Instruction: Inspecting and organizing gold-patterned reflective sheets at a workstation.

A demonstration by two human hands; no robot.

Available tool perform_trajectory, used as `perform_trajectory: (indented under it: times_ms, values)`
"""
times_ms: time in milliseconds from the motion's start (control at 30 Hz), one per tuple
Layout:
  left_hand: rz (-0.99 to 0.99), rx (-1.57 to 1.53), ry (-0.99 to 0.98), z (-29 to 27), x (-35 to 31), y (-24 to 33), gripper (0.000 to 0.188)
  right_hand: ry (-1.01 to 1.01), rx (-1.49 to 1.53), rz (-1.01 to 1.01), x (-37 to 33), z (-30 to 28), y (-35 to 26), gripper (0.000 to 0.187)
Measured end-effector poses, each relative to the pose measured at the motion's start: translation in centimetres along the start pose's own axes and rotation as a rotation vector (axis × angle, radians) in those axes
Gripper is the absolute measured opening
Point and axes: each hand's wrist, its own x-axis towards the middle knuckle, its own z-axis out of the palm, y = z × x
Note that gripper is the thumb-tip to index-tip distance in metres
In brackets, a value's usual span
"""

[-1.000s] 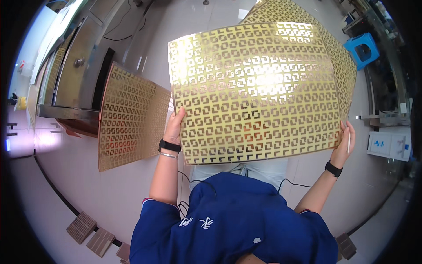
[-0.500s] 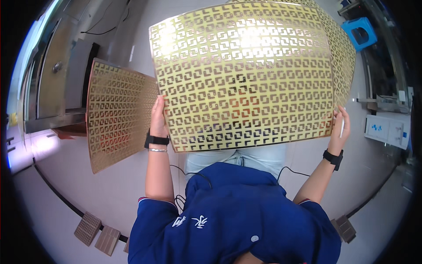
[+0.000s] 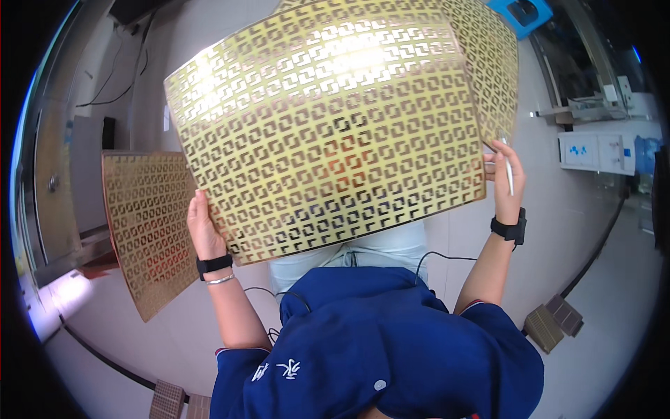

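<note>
A large yellow-green circuit board panel [image 3: 328, 153], covered in rows of shiny copper-coloured angular shapes, is held up in front of me. My left hand [image 3: 204, 227] is closed on its lower left edge, with the fingers behind it partly hidden. On the right edge, my right hand [image 3: 506, 174] grips the panel and also has a slim white pen-like stick [image 3: 509, 178] between its fingers. The panel tilts, its right side higher in view than its left. Bright light glares off its upper part.
Another patterned panel [image 3: 150, 230] stands to the left, partly behind the held one. More patterned board [image 3: 492, 70] shows behind at the upper right. A blue plastic stool [image 3: 523, 15], a white cabinet [image 3: 597, 152] and small stacked boards [image 3: 544, 328] are around the right side.
The held panel has shifted left in view and tilted, its left side lower. The surroundings have turned in view too. Both hands keep their grip on its edges.
</note>
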Motion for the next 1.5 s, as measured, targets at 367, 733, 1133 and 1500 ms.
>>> perform_trajectory:
  times_ms: [367,733,1133,1500]
  values:
    - [0.086,0.133,-0.013,1.6,-0.5,0.3,0.04,0.22,-0.027,-0.181,1.0,-0.1,-1.6,0.036]
    - [0.143,0.123,0.036,1.2,-0.5,0.3,0.035,0.081,-0.06,-0.314,3.9,2.1,-1.2,0.031]
    - [0.334,0.062,0.108,2.1,-2.3,1.5,0.033,0.031,0.071,-0.352,7.5,4.9,-3.2,0.034]
    - [0.306,-0.031,0.028,1.3,-1.7,1.5,0.031,-0.006,0.522,-0.035,8.4,3.8,-4.3,0.033]
